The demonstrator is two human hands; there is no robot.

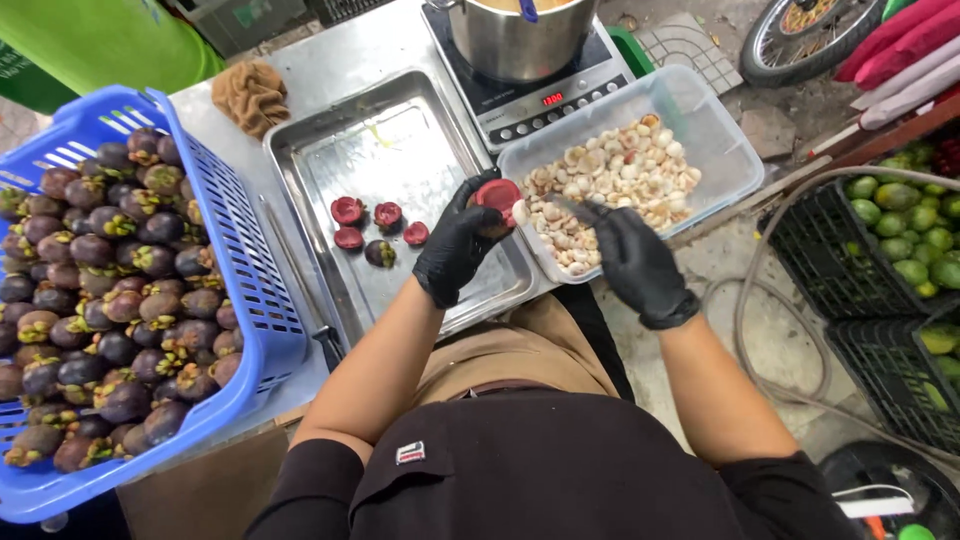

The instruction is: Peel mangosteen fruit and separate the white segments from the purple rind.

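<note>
- right now my left hand, in a black glove, is curled closed around an opened mangosteen half, red rind facing up, held over the near right corner of the steel tray.
- my right hand, gloved too, is closed on a small knife; its blade points toward the fruit, over the edge of the clear plastic tub.
- a white mangosteen segment sits at the lip of the rind, right between tray and tub. i judge it could drop on the tub's rim or onto the tray rather than among the peeled white segments if i flick too early.
- the blade tip is close to my left fingers; a slip on the wet rind could nick the glove.
- too much squeeze from the left hand could crush the soft flesh or stain it with red rind.
- empty rind pieces lie on the tray just beside my left hand; a dropped segment may land among them and pick up juice.
- the blue basket of whole mangosteens hangs partly past the counter edge on my left; a bump from my elbow could tip it, i think.
- the pot on the induction cooker stands behind the tub, well apart from my hands.
</note>
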